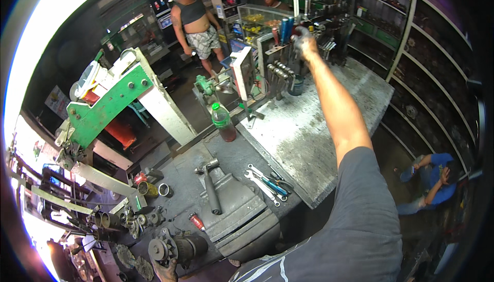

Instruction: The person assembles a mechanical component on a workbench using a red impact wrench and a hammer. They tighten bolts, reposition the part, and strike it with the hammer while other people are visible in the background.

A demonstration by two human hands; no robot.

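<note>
At the lower edge, my left hand is closed around the underside of an alternator with a round pulley on its end. My right arm stretches far across a metal-topped bench. At its end, my right hand is closed at a tool rack, beside blue-handled tools; what its fingers hold is too small to tell. Between my arms sits a large bench vise with a hammer lying on it. To the vise's right lie several wrenches and pliers.
A green-capped bottle stands behind the vise. A small red can lies left of it. A green and white press frame rises at left. One person stands beyond the bench; another in blue sits at right near shelves.
</note>
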